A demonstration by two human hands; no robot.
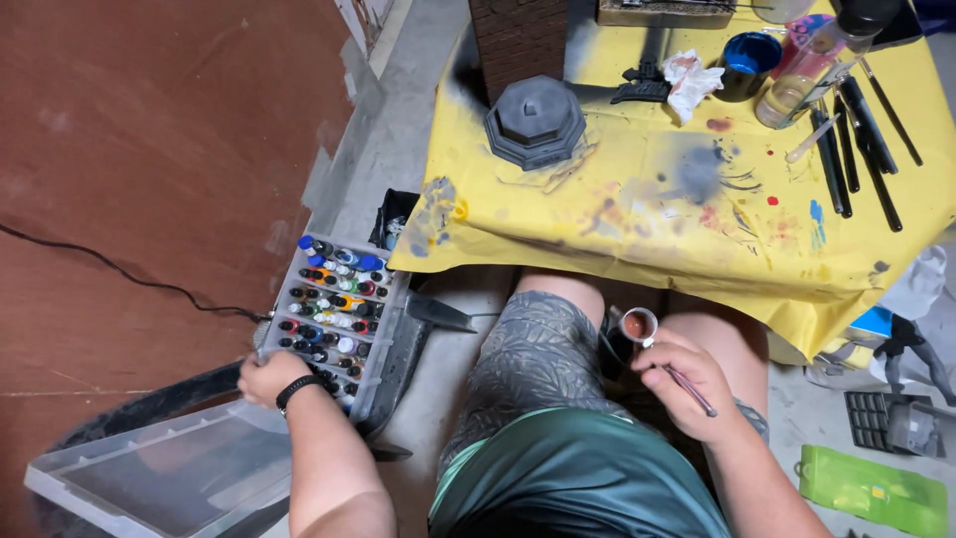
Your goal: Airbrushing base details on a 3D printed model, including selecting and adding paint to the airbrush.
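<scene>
My left hand (265,378) reaches down to the floor beside my chair and rests on the near edge of a clear plastic case (383,344) filled with several small paint bottles. Its fingers curl at the case's corner; I cannot see a bottle in them. My right hand (691,382) sits above my right thigh and grips a thin paintbrush (689,390) together with a small round cup of reddish-brown paint (638,325). A black band is on my left wrist.
A table under a paint-stained yellow cloth (677,214) holds a grey octagonal model piece (536,121), black brushes (861,149), a blue cup (749,62) and a crumpled tissue (691,82). A clear case lid (159,473) lies open at lower left. A green box (872,488) lies right.
</scene>
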